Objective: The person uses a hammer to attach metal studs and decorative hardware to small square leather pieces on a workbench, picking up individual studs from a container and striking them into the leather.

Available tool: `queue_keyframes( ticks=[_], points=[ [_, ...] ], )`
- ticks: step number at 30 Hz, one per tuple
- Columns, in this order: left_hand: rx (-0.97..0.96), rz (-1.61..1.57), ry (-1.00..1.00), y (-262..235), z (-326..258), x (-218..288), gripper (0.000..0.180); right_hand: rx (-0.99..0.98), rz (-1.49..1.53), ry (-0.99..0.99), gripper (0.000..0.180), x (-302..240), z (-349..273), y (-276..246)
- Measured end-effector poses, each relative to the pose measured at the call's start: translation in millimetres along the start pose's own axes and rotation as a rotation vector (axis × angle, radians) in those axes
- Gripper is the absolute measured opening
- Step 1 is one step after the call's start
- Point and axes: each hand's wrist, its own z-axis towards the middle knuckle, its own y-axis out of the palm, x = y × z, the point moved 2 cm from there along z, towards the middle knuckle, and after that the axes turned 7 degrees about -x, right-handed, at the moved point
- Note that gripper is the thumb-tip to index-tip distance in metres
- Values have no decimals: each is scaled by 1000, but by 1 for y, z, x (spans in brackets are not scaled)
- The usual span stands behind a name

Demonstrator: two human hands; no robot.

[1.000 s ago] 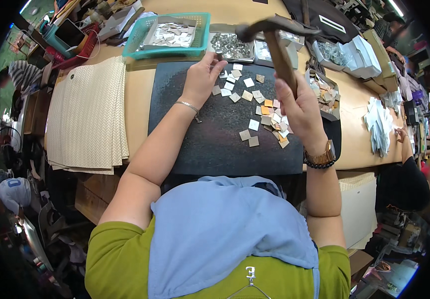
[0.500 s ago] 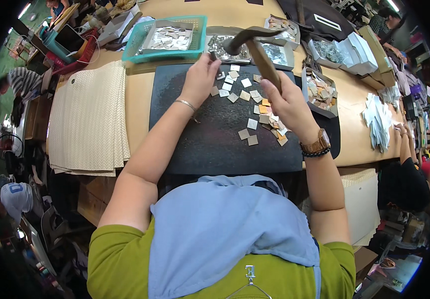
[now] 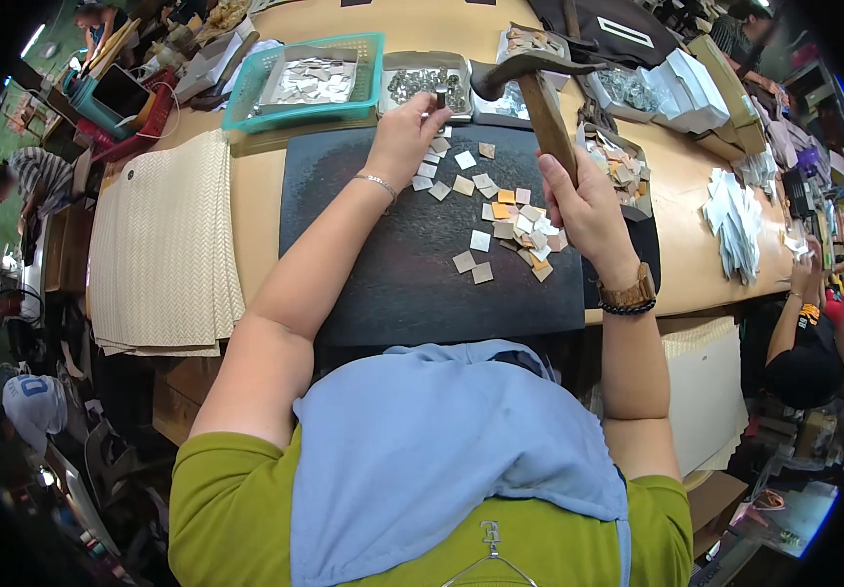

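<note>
My left hand is closed on a small metal punch, a short dark rod pinched between thumb and fingers over the far edge of a black mat. My right hand is wrapped round the wooden handle of a hammer. Its dark curved head is raised to the right of the punch, apart from it. Below and between my hands, small square tiles in white, beige, grey and orange lie scattered on the mat. The fingers of my left hand partly hide some tiles.
A turquoise basket holds a box of pale tiles. Beside it stands a white tray of shiny metal bits. More boxes of pieces line the back right. Stacked woven-pattern sheets lie left; pale strips lie right, near another person's hands.
My left hand and the punch have moved slightly to the right over the mat. The hammer has shifted right, still raised. The person at right has lifted their hands.
</note>
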Motion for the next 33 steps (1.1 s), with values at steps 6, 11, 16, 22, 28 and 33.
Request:
queue_keyframes(
  ticks=[6,11,16,22,28,33],
  points=[
    [15,-9,5,1,0,-1,23,161,-67,-389,39,-25,14,2],
    [-17,-3,16,8,4,-3,23,89,-431,-285,32,-12,34,22],
    [-42,-19,-100,6,-2,-4,24,-67,-366,-43,42,-27,23,18],
    [36,-116,-31,-2,-9,-9,29,-27,-188,32,42,0,4,11],
    [-162,193,-233,-12,-12,0,34,-13,-104,114,40,20,-18,9],
    [-262,349,-210,-7,-20,6,34,13,-100,124,37,48,-31,6]
  ],
)
